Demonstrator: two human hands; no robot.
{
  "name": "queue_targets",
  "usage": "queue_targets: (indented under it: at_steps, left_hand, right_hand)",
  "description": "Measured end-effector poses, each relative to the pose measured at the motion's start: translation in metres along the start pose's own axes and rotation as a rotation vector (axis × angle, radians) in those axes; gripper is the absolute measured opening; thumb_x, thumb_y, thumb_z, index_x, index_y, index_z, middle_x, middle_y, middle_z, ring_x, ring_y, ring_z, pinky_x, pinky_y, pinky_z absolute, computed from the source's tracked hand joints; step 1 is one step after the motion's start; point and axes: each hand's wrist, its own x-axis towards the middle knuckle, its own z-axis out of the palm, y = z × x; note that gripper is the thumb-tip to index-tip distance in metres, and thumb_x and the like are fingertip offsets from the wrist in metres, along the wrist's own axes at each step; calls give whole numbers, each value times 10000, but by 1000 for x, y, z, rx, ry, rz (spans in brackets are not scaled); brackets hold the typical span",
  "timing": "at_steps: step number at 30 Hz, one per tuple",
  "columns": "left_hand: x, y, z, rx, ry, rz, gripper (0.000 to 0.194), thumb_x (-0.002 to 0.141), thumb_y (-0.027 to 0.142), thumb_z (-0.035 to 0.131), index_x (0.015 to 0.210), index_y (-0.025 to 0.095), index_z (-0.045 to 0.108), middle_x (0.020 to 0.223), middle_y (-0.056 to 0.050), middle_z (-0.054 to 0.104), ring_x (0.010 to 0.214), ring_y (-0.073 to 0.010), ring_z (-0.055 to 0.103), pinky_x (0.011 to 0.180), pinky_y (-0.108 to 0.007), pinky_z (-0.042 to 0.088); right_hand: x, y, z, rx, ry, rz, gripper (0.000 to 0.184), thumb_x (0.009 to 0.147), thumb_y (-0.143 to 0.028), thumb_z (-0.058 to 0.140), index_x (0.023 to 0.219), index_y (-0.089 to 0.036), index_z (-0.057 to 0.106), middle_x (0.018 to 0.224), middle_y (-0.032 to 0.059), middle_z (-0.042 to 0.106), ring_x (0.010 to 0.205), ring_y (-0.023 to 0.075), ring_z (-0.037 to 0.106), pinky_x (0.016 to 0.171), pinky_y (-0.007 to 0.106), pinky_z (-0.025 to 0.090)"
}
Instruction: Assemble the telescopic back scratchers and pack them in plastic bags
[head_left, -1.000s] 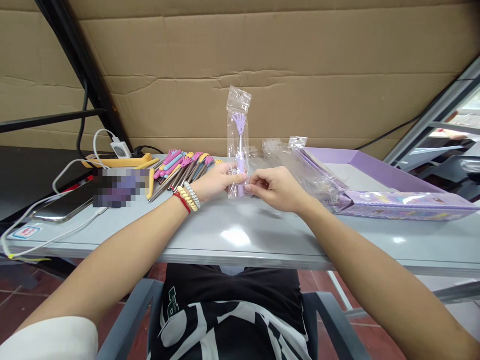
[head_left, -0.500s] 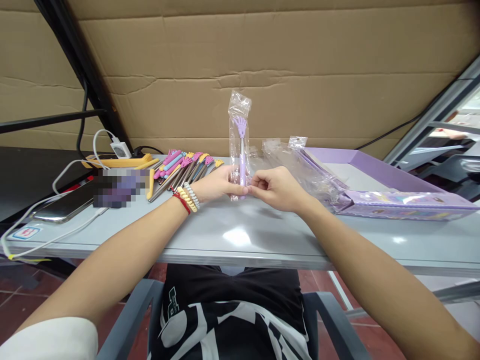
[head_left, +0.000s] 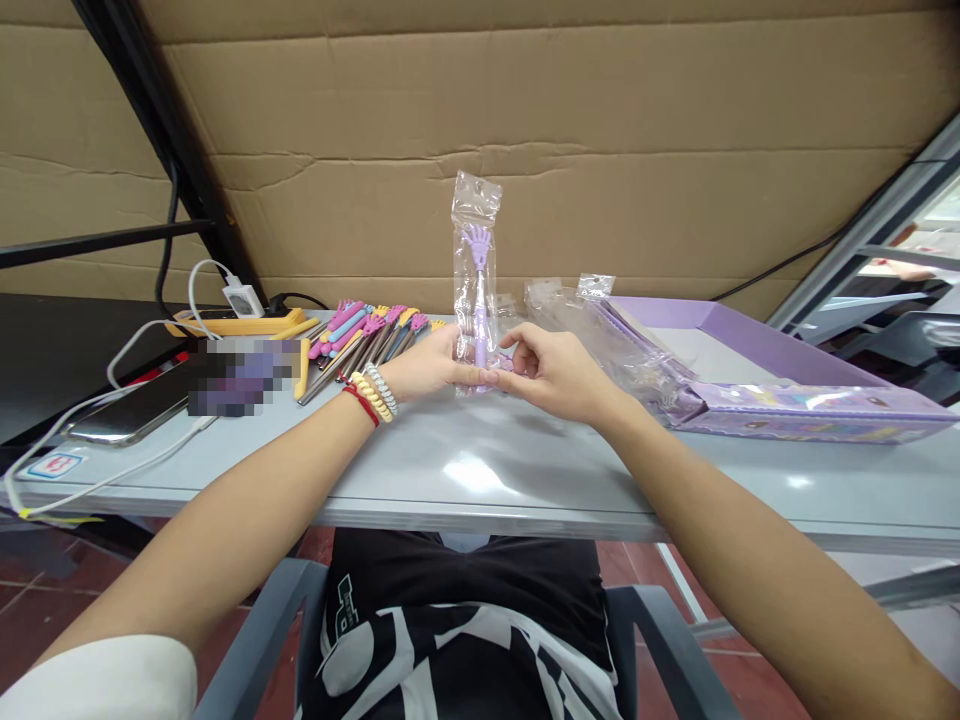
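Observation:
A purple back scratcher with a small hand-shaped head stands upright inside a clear plastic bag. My left hand is closed around the lower end of both, thumb in front. From the right, my right hand meets the bag's lower edge, its thumb tip beside my left thumb. The right index finger is bent and lifted a little from that thumb; the other fingers curl inward. What lies between the right fingertips is partly hidden. Left of my hands lies a pile of back scratchers with metal rods and coloured handles.
Loose clear bags lie on the right, against an open purple box. At left are a phone, a blurred-out purple object, white cables and a yellow power strip. Cardboard stands behind the grey table.
The bagged back scratcher dipped slightly, then rose again and tilts a little less to the right. My right index finger has lifted away from the thumb.

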Motion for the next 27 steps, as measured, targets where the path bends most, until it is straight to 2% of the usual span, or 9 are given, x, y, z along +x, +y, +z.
queue_targets:
  at_steps: [3, 6, 8, 12, 18, 23, 27]
  left_hand:
    - [-1, 1, 2, -60, -2, 26, 537, 606, 249, 855, 1003, 154, 506, 791, -4, 640, 713, -136, 615, 644, -274, 489]
    - [-2, 1, 2, -52, -11, 62, 575, 614, 262, 853, 1066, 152, 514, 882, -43, 659, 850, -178, 642, 730, -316, 526]
    - [-1, 0, 2, -13, -14, 104, 539, 621, 252, 847, 1056, 152, 544, 945, -53, 647, 907, -181, 635, 773, -333, 535]
    - [1, -3, 1, 58, -12, 184, 410, 639, 218, 829, 965, 146, 591, 999, -43, 602, 880, -145, 620, 789, -320, 536]
    - [1, -8, 1, 24, 9, 155, 548, 630, 253, 847, 1060, 184, 515, 923, -4, 576, 798, -123, 629, 751, -314, 537]
    - [-1, -6, 3, 61, 30, 171, 498, 623, 276, 851, 963, 170, 503, 938, -12, 561, 841, -131, 615, 760, -315, 534]
    - [0, -6, 2, 35, 38, 160, 508, 627, 265, 848, 968, 173, 482, 893, -4, 574, 806, -129, 621, 747, -317, 535]
  right_hand:
    - [0, 0, 0, 55, -15, 31, 528, 735, -551, 688, 1046, -152, 537, 699, 15, 631, 593, 137, 559, 582, 265, 398]
    - [0, -2, -1, 115, -31, 33, 591, 717, -562, 711, 1095, -151, 519, 741, 22, 646, 603, 137, 564, 578, 269, 412]
    - [0, -3, -2, 158, -56, 10, 554, 721, -543, 719, 1072, -156, 533, 734, 16, 642, 600, 132, 559, 574, 268, 414]
    - [0, -3, -3, 237, -93, -27, 445, 750, -486, 714, 1008, -160, 558, 691, 2, 628, 592, 123, 556, 573, 261, 420]
    - [0, 0, -3, 271, -133, -47, 487, 767, -486, 698, 1094, -152, 560, 696, 4, 624, 587, 122, 557, 561, 255, 416]
    - [-1, 0, -3, 278, -131, -49, 488, 766, -503, 693, 1076, -145, 575, 691, 5, 613, 591, 123, 556, 567, 258, 425]
    - [-1, 0, -3, 357, -131, -36, 495, 749, -505, 715, 1071, -155, 576, 719, 12, 625, 623, 132, 578, 591, 269, 450]
